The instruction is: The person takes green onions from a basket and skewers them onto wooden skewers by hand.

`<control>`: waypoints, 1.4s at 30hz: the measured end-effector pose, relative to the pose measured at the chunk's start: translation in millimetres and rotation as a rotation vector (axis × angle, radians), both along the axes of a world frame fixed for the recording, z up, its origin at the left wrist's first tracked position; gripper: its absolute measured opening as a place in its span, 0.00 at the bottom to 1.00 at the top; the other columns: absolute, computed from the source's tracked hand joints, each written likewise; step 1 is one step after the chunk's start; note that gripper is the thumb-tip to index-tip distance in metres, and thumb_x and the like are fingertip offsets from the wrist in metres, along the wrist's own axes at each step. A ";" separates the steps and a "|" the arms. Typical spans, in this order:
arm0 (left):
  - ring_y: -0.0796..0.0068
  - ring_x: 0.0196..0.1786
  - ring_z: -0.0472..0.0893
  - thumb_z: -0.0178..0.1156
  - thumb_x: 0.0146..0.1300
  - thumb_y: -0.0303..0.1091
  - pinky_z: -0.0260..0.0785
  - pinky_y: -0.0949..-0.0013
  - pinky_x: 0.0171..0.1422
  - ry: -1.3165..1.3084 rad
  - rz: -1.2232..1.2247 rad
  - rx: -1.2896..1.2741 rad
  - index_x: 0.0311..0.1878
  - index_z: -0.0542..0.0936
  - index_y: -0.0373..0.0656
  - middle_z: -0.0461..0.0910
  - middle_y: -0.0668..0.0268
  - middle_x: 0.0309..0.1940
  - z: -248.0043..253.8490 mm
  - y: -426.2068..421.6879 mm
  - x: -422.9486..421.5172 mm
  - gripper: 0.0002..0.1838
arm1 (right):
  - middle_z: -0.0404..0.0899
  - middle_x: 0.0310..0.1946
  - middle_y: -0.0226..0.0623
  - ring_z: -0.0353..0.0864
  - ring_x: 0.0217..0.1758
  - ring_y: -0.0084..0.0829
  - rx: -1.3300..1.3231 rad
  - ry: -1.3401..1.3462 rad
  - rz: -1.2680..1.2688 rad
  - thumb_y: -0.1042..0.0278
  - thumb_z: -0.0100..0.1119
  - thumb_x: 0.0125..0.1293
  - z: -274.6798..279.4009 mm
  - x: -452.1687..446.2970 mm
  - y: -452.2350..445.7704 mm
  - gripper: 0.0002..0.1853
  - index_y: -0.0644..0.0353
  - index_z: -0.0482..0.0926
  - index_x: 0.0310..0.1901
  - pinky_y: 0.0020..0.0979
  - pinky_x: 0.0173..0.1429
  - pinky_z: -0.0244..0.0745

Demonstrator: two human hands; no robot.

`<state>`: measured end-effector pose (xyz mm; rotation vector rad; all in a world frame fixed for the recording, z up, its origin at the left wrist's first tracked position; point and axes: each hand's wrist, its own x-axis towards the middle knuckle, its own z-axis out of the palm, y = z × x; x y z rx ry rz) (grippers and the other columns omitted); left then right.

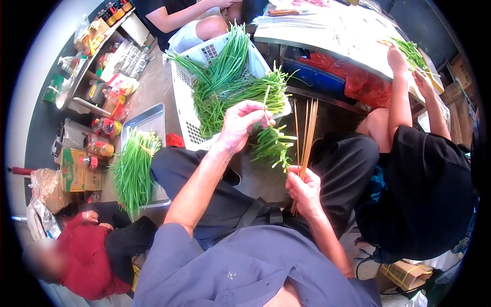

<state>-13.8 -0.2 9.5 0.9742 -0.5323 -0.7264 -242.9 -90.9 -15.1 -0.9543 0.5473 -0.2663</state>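
Note:
My left hand (240,125) is closed in a pinch on a green chive stalk, whose pale end sticks up above the fingers. In my right hand (305,189) is a bundle of thin bamboo skewers (308,130), standing roughly upright. Between the two hands hangs a small bunch of chives (273,146), its cut ends towards my right hand; whether a skewer runs through it I cannot tell. Just beyond my left hand is a white plastic basket (185,97) holding loose heaps of long green chives (225,66).
To the left, a metal tray (159,120) carries another chive bundle (134,163). Shelves (82,84) with bottles and jars line the wall. A white table (353,36) bears skewers and a knife (283,12). People sit at the right, far side and lower left.

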 end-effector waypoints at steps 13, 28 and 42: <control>0.63 0.40 0.85 0.58 0.65 0.24 0.77 0.67 0.46 0.037 0.041 -0.008 0.45 0.78 0.36 0.83 0.57 0.37 -4.7 1.0 -9.9 0.07 | 0.75 0.22 0.31 0.61 0.15 0.12 0.012 0.002 0.007 0.73 0.59 0.67 -8.1 -3.1 0.9 0.07 0.61 0.78 0.46 0.15 0.19 0.53; 0.68 0.47 0.81 0.59 0.65 0.28 0.72 0.67 0.56 0.071 -0.096 0.097 0.39 0.81 0.35 0.83 0.58 0.41 -12.9 9.4 2.6 0.06 | 0.76 0.23 0.28 0.66 0.19 0.12 -0.002 0.067 0.027 0.71 0.61 0.66 -15.3 -7.8 3.8 0.10 0.62 0.79 0.47 0.15 0.21 0.56; 0.85 0.44 0.72 0.62 0.61 0.29 0.66 0.75 0.53 -0.620 -0.387 0.449 0.53 0.77 0.37 0.80 0.74 0.40 10.4 9.2 13.2 0.17 | 0.74 0.21 0.31 0.58 0.13 0.13 0.081 -0.061 -0.003 0.72 0.59 0.66 32.6 9.6 -44.6 0.08 0.62 0.78 0.45 0.16 0.16 0.50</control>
